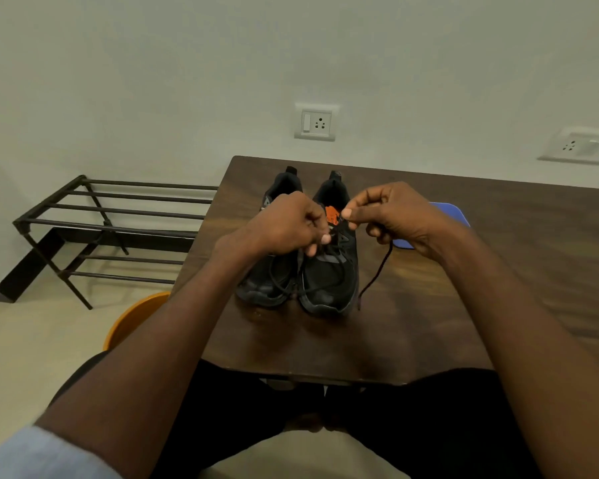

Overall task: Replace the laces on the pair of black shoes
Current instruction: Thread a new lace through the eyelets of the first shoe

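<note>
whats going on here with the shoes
A person is working on the laces of a pair of black shoes on a dark wooden table. The left hand and right hand both pinch a dark shoelace over the right-side shoe; one end trails loose onto the table.

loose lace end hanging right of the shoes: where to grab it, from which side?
Likely near the tip of the loose lace end, coming from the right. It trails down from the right hand onto bare table, clear of the right shoe; the left hand and the shoes block the other side.
</note>
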A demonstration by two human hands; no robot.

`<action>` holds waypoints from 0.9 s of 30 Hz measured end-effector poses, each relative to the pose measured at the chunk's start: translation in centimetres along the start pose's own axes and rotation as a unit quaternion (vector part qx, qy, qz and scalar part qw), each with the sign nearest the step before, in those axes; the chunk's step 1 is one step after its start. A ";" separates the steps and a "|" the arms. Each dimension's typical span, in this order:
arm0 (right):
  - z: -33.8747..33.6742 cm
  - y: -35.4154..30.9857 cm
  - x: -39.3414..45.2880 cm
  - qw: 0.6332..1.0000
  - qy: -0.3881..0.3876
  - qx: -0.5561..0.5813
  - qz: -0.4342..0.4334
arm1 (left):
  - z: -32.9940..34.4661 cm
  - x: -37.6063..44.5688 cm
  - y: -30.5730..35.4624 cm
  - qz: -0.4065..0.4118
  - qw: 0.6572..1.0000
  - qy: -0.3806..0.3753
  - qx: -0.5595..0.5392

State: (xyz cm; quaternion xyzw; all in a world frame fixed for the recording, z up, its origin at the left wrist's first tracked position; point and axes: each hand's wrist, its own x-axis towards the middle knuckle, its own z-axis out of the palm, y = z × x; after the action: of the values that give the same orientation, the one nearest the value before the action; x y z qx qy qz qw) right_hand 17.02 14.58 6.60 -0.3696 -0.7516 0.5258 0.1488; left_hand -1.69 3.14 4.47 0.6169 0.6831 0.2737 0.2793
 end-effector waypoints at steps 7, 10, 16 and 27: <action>-1.2 0.9 0.0 0.996 0.029 -0.085 0.029 | -1.4 -0.6 0.7 -0.086 0.959 0.046 0.265; -1.7 1.5 0.0 0.992 0.066 -0.101 0.042 | -1.1 -0.3 0.5 -0.052 0.942 0.042 0.328; 0.1 0.1 0.2 1.000 0.003 0.002 -0.001 | 1.6 0.6 1.0 0.027 0.999 0.032 -0.030; -0.8 1.5 0.7 0.993 0.063 -0.091 0.037 | 1.1 0.8 -0.2 -0.019 0.987 0.054 0.149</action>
State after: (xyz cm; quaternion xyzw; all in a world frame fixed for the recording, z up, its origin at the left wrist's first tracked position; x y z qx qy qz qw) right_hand 17.59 15.87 5.48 -0.4416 -0.7711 0.4362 0.1421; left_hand -1.15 3.98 3.53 0.6228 0.7418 0.1964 0.1527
